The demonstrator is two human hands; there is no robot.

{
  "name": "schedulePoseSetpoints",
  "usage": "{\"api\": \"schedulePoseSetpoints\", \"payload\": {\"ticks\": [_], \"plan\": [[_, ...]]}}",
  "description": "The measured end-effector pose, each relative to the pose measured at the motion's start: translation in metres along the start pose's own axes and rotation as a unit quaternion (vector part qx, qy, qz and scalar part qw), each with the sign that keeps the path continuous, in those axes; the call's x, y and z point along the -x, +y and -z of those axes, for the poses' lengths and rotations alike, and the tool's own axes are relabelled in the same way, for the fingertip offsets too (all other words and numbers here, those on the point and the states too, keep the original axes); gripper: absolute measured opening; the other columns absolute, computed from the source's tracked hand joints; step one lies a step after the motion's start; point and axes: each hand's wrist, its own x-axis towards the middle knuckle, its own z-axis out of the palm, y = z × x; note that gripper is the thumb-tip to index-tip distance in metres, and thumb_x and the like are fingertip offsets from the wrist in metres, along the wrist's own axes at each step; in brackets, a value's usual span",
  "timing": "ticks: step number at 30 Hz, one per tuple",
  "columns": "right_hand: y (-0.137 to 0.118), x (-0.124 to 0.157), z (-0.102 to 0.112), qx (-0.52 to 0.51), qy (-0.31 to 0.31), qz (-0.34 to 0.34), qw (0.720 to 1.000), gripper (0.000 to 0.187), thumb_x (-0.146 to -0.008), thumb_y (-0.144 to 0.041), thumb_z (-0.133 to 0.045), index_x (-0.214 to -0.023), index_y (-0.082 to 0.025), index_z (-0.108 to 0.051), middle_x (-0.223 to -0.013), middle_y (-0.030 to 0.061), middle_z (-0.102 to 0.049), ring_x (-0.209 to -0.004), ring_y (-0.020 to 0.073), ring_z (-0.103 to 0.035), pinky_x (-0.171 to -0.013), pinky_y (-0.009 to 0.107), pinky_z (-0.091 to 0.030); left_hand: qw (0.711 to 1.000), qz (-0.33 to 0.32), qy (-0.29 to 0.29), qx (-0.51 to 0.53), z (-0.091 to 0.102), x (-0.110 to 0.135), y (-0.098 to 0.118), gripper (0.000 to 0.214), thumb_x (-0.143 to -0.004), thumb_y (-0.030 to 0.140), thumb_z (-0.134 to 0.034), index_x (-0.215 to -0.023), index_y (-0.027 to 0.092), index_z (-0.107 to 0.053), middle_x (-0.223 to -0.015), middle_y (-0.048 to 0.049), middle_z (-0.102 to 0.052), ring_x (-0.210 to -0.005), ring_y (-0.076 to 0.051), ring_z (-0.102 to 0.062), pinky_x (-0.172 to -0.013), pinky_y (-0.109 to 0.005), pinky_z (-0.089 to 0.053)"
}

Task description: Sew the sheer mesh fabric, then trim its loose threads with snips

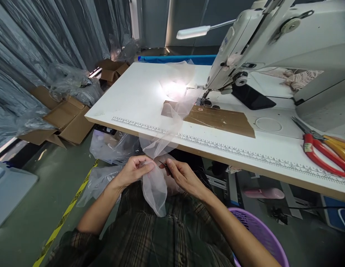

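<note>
My left hand [136, 171] pinches a strip of sheer white fabric [154, 193] in front of my lap, thumb pressed over fingers. The fabric hangs below it in a loose fold. From there it runs up over the table edge to the sewing machine's needle area [203, 100]. Close beside, my right hand [183, 174] is closed round a small, dark, slender tool [164, 164]. Its thin tip points toward the fabric by my left fingers. Most of the tool is hidden in the hand, so its exact kind does not show.
A white sewing machine [245, 48] stands on the white table [119, 92], with brown tape [228, 120] and a black phone-like slab [253, 96]. Red-handled scissors [325, 152] lie at right. Below are a purple basket [261, 230] and plastic bags [114, 146]; cardboard boxes [68, 118] sit left.
</note>
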Motion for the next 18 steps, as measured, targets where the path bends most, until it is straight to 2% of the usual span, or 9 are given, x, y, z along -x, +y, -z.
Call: {"api": "schedulePoseSetpoints", "payload": {"ticks": [4, 7, 14, 18], "plan": [[0.0017, -0.0073, -0.0033, 0.027, -0.016, 0.033, 0.999, 0.061, -0.092, -0.066, -0.030, -0.073, -0.018, -0.062, -0.058, -0.0021, -0.043, -0.055, 0.0132, -0.041, -0.054, 0.025, -0.035, 1.000, -0.014, -0.011, -0.026, -0.0006, 0.0008, -0.0005, 0.037, -0.081, 0.046, -0.065, -0.093, 0.012, -0.072, -0.075, -0.0059, -0.069, -0.061, -0.012, -0.057, -0.053, -0.021, -0.044], [0.0012, -0.0087, -0.0028, 0.046, -0.005, 0.058, 0.997, 0.058, -0.094, -0.062, -0.030, -0.071, -0.018, -0.061, -0.059, -0.0014, -0.046, -0.056, 0.0135, -0.043, -0.054, 0.025, -0.034, 0.999, -0.014, -0.017, -0.040, -0.0026, 0.0014, 0.0012, 0.039, -0.082, 0.046, -0.064, -0.099, 0.011, -0.072, -0.071, -0.0053, -0.069, -0.056, -0.012, -0.057, -0.052, -0.021, -0.045], [0.0010, -0.0114, -0.0017, 0.078, 0.007, 0.080, 0.994, 0.053, -0.096, -0.055, -0.031, -0.072, -0.018, -0.060, -0.065, 0.0020, -0.058, -0.061, 0.0151, -0.053, -0.059, 0.026, -0.037, 0.998, -0.020, -0.031, -0.059, -0.0073, -0.0009, 0.0066, 0.040, -0.082, 0.049, -0.062, -0.092, 0.011, -0.073, -0.069, -0.0055, -0.068, -0.050, -0.009, -0.054, -0.045, -0.018, -0.043], [0.0042, -0.0083, -0.0011, 0.097, 0.022, 0.060, 0.993, 0.055, -0.095, -0.058, -0.032, -0.072, -0.018, -0.061, -0.063, 0.0019, -0.059, -0.060, 0.0154, -0.053, -0.059, 0.026, -0.039, 0.998, -0.021, -0.025, -0.052, -0.0084, -0.0007, 0.0063, 0.039, -0.083, 0.048, -0.062, -0.091, 0.012, -0.074, -0.063, -0.0036, -0.064, -0.048, -0.009, -0.052, -0.046, -0.018, -0.043]]}}
